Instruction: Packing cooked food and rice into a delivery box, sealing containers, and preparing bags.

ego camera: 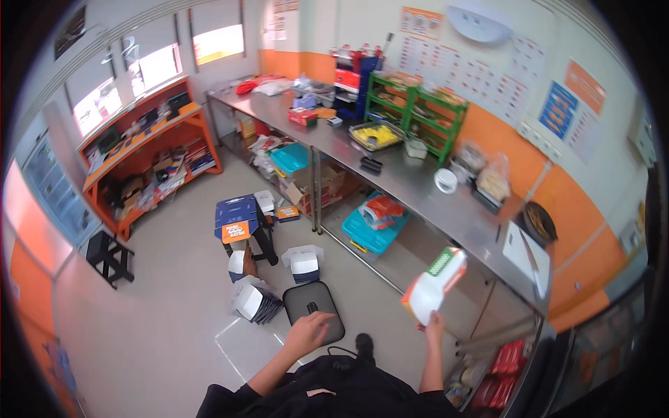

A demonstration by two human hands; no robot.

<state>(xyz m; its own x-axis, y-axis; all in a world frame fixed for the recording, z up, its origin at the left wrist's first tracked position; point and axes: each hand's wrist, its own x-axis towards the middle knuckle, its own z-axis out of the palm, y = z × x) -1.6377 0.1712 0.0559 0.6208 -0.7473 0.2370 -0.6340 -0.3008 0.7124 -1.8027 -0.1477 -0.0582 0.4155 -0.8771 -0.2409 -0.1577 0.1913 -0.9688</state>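
Observation:
My right hand (433,328) grips the lower end of an orange, white and green carton (429,297), which looks like a folded paperboard food box, slightly blurred. It is held up in front of the steel table's edge. Nothing is in my left hand (311,330); its fingers are apart over a dark grey case (316,298) with a black handle, lying on the floor. Beyond the case are a stack of nested white-and-navy paperboard boxes (255,302) and another group of such boxes (304,264).
A long stainless steel table (413,180) runs along the right wall. On it are a tray of yellow food (375,135), green racks (440,123) and a cutting board with a knife (525,258). Teal lidded bins (373,227) sit underneath. Black stools (110,258) and an orange shelf (151,157) stand leftward.

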